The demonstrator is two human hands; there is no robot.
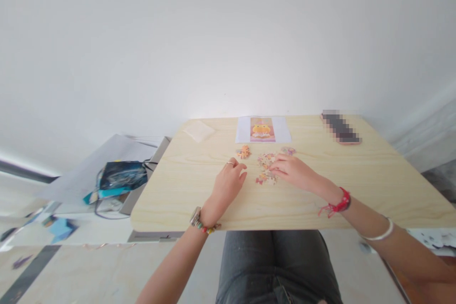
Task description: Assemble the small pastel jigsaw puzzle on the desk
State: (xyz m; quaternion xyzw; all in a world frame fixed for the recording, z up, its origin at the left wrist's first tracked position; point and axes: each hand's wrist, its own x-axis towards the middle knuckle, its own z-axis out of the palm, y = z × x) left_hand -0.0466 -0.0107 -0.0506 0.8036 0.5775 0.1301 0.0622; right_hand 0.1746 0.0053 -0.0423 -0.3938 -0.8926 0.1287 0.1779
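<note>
Trousers (278, 266): grey, beneath both hands.
Left hand (228, 185): loosely curled, empty.
Right hand (294, 172): fingertips on puzzle pieces (265, 176); pinch unclear.

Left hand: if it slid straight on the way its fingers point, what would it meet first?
Most likely the orange cluster of puzzle pieces, just beyond the left hand on the table, with bare wood between. Depth is unclear; it might pass slightly left.

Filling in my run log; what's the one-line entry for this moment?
left hand resting on table | right hand touching puzzle pieces | reference picture and phone at far edge
</note>
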